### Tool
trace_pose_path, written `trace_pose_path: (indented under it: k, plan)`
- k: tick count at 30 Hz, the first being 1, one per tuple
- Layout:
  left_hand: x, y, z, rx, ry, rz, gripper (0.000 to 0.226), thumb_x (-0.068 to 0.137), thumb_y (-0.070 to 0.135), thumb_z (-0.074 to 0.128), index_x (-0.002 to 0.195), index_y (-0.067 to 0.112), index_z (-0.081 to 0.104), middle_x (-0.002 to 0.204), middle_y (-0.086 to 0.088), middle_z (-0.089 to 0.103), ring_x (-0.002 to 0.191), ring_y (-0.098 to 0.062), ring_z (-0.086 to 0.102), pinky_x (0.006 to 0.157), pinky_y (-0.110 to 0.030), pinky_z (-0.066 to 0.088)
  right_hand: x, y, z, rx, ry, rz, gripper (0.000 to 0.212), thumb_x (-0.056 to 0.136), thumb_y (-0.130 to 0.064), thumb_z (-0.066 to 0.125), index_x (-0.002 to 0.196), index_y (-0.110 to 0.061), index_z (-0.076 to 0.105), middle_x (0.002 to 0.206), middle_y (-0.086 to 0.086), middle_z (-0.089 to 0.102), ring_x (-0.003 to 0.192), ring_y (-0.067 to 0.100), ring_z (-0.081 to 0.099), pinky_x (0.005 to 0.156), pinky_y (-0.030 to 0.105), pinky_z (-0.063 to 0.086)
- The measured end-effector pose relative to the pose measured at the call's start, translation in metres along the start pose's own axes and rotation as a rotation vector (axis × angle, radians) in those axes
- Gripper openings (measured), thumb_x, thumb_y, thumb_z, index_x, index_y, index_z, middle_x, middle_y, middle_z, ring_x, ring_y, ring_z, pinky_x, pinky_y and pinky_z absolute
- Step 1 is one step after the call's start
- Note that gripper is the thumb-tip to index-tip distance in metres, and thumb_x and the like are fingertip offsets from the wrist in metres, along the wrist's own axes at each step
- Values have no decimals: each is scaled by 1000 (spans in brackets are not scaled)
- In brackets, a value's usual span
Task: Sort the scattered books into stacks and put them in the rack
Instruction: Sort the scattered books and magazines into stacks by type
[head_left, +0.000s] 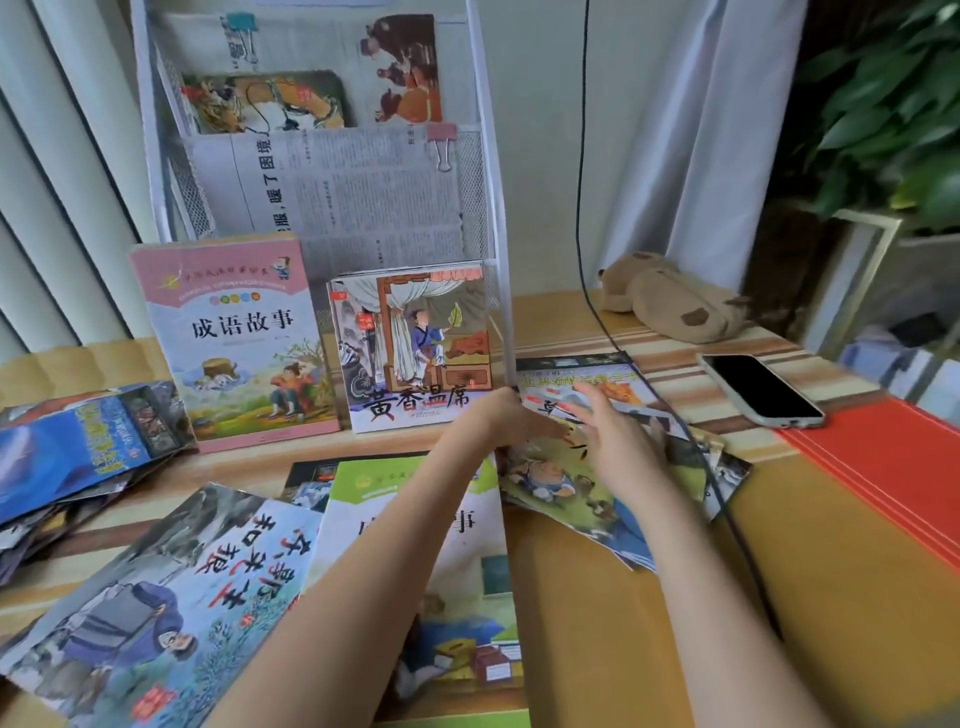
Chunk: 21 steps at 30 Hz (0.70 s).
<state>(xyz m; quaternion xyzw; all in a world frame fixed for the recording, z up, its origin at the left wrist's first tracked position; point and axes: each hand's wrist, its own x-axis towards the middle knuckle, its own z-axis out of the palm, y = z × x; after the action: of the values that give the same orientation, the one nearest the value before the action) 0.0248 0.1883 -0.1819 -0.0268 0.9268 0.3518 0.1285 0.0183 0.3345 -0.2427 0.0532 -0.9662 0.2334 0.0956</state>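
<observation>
A pile of books (78, 452) on the left runs off the edge, and two books (234, 338) stand against the rack (488, 171). Both arms hide part of the green book (467, 571) on the worktop (597, 623). The left hand (498, 421) and right hand (618, 441) lie flat, grip wide, on a blurry pile (571, 483).

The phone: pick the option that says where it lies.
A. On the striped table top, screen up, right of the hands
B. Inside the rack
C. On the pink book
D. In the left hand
A: the phone lies flat, dark screen up, on the striped table, beside the red mat.
</observation>
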Motion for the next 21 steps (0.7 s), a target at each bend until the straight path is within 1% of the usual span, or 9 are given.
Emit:
trace_pose_path:
  k: [2, 4, 7, 9, 12, 14, 16, 18, 21]
  plan:
    - [6, 0, 2, -15, -36, 15, 32, 81, 38, 70, 93, 11, 58, 84, -2, 58, 73, -17, 58, 61, -24, 44, 0, 0, 2, 22, 40, -21, 54, 98, -11, 40, 143, -35, 21, 130, -16, 58, 118, 20, 55, 111, 57, 18]
    - [8, -3, 2, -1, -38, 18, 32, 79, 39, 72, 69, 16, 52, 65, -1, 53, 52, -11, 49, 47, -22, 36, 0, 1, 2, 28, 71, -50, 54, 97, -10, 42, 142, -33, 24, 129, -14, 59, 118, 21, 55, 110, 55, 21]
    - [7, -7, 3, 22, -59, 53, 38, 78, 42, 73, 65, 20, 46, 57, 3, 49, 46, -7, 46, 45, -20, 37, -2, -1, 0, 21, 73, -79, 54, 96, -7, 43, 141, -31, 26, 129, -9, 59, 116, 23, 55, 109, 53, 25]
    - [4, -9, 3, -30, -68, 104, 35, 81, 40, 72, 65, 19, 49, 53, 6, 48, 39, -1, 46, 42, -13, 37, -4, -2, -2, 33, 111, -77, 51, 96, -8, 44, 140, -29, 29, 125, -4, 62, 111, 25, 57, 107, 50, 29]
    - [2, -10, 4, -148, -102, 146, 29, 85, 40, 68, 86, 12, 60, 73, 1, 60, 59, -11, 56, 54, -18, 43, -6, -2, -7, 60, 222, -4, 38, 97, -16, 44, 133, -23, 38, 116, 3, 66, 105, 29, 59, 101, 50, 37]
    - [-1, -8, 7, -311, -165, 166, 22, 87, 27, 68, 98, 12, 58, 87, -3, 65, 65, -13, 61, 53, -20, 48, -5, 0, -9, 71, 268, 74, 30, 97, -21, 42, 127, -20, 41, 113, 6, 66, 104, 31, 58, 98, 53, 38]
    - [-3, -7, 10, -386, -212, 190, 36, 85, 18, 70, 114, 8, 52, 105, -10, 66, 71, -15, 64, 50, -20, 50, -5, 1, -9, 75, 274, 108, 26, 98, -22, 40, 124, -19, 42, 112, 7, 66, 104, 32, 58, 98, 54, 37]
    - [-5, -5, 11, -377, -200, 221, 44, 83, 16, 72, 119, 7, 49, 111, -13, 64, 76, -21, 65, 52, -25, 52, -7, 0, -12, 42, 296, 116, 25, 98, -22, 39, 123, -19, 44, 109, 8, 67, 103, 32, 59, 99, 53, 37]
    - [-5, -4, 2, -452, -125, 232, 40, 82, 11, 71, 116, 9, 50, 114, -13, 64, 91, -28, 65, 80, -39, 56, -11, 1, -21, 50, 399, 259, 26, 98, -20, 34, 121, -16, 45, 107, 16, 66, 97, 36, 59, 86, 45, 46]
